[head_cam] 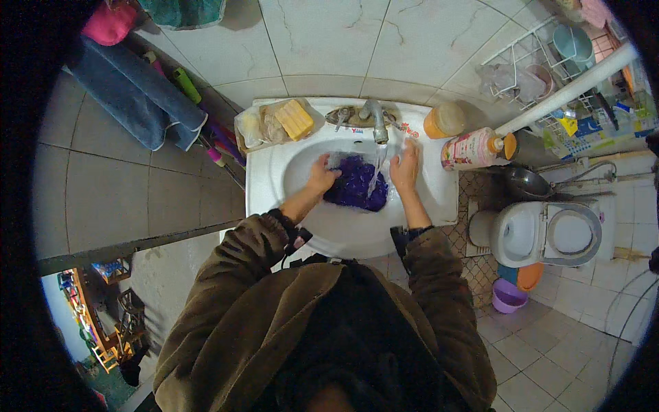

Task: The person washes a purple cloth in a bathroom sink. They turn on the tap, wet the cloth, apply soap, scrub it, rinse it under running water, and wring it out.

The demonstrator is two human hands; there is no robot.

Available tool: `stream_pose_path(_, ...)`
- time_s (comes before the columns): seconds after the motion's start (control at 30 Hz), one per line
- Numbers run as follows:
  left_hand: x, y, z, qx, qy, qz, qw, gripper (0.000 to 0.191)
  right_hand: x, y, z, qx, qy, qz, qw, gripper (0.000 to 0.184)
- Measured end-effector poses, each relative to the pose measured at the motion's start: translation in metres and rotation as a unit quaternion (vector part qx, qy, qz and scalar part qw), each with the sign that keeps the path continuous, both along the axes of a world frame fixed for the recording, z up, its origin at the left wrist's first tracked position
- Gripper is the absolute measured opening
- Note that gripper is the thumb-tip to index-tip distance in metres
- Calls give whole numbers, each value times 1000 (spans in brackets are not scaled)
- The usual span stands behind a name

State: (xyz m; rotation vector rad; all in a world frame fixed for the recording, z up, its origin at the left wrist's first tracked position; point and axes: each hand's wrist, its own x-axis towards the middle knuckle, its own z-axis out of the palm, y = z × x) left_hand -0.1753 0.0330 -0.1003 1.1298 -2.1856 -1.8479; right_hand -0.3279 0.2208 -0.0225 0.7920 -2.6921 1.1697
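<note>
A wet dark-purple cloth [355, 183] lies in the white washbasin [329, 232]. Water from the metal tap [380, 131] runs onto its right part. My left hand [323, 177] grips the cloth at its left edge, thumb over the fabric. On the other side of the stream, my right hand [405, 167] is raised over the basin's right side, thumb and fingers apart, with nothing visible in it. It is apart from the cloth.
A yellow soap bar [295, 120] with plastic wrapping sits on the basin's back-left corner. At right stand an orange-and-clear jar [444, 121] and a pump bottle [471, 149]. A wire rack [530, 67], toilet [520, 234] and purple tub [509, 296] are farther right; a blue towel [139, 92] hangs left.
</note>
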Motion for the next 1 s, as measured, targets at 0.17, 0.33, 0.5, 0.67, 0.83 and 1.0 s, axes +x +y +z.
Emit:
stream_pose_path(0.17,-61,-11,78,-90,74,-12,993,68,-40,-25,27,152,28,12,988,58)
stream_pose_path(0.33,-63,-19,94,-53,15,-107,993,65,-30,-32,53,201,-29,17,979,35)
stream_pose_path(0.5,-62,-3,110,31,58,-109,992,59,-21,-42,49,159,-59,4,986,23)
stream_pose_path(0.67,-40,12,84,118,-31,-44,992,58,-15,-14,-38,145,-138,-7,980,30)
stream_pose_path(0.83,10,30,29,350,-83,111,927,49,73,-11,-140,-126,-371,-60,918,49)
stream_pose_path(1.0,13,13,-17,635,-29,84,767,35,120,-59,-60,-306,-487,74,814,23)
